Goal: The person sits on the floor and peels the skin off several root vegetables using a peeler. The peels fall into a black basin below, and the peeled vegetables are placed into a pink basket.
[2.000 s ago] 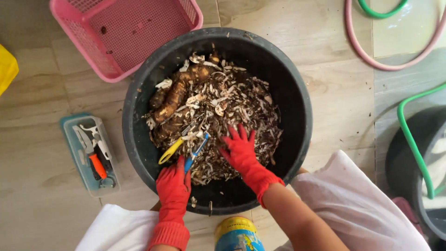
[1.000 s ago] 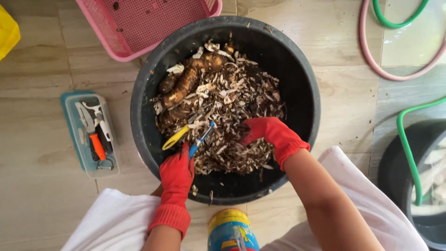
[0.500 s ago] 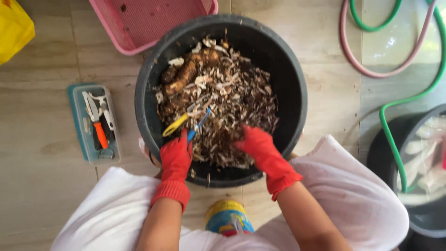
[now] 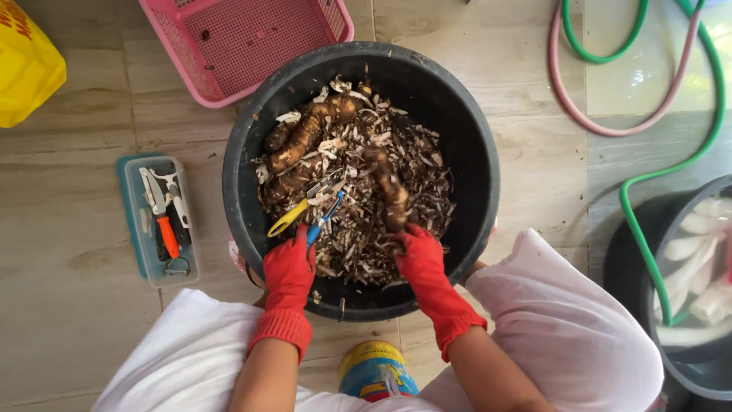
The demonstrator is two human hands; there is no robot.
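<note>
Inside my black tub [image 4: 473, 122], right hand [image 4: 418, 255] fingers clamped on brown root [image 4: 387, 191] at six o'clock, left hand [image 4: 288, 267] at seven gripping yellow and blue peelers [image 4: 301, 217].

Wood-look floor [image 4: 69, 229] — black tub [image 4: 473, 145], pink basket [image 4: 244, 46], hoses [image 4: 648, 114]

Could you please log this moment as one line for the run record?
left hand: holds blue-handled peeler | right hand: grips brown root | both over black tub of peelings
</note>
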